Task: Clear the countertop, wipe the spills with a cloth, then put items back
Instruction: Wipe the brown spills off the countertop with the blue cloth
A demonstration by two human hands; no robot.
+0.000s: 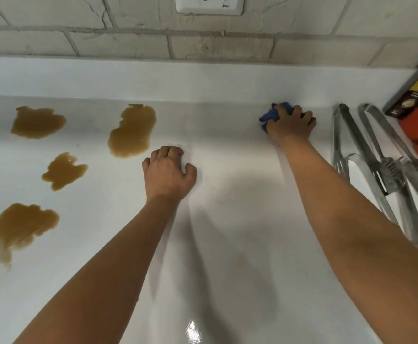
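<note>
The right hand [291,122] sits in the upper right of the frame, fingers curled over a bunched blue cloth [273,114] and pressing it down on the white countertop [227,219] close to where the surface curves up into the tiled wall [128,43]. The left hand [169,170] rests near the centre of the frame, fingers bent with the tips on the counter, holding nothing; it looks like a brace.

Four brown spills lie to the left of both hands: one at upper centre-left [132,130], one at the far upper left [38,121], a smaller one below them [64,170], and a large smeared one at the lower left [19,229]. The area around the cloth looks clean, so the wiping probably has to travel leftward across the frame. The nearest spill, the upper centre-left one, lies just beside the left hand and between it and the wall, well apart from the cloth. The left hand is nearer to it, yet the cloth is in the right, so the sweep would pass above the braced hand.

At the right edge lie metal tongs [366,155] and a brown and orange box [416,100].
</note>
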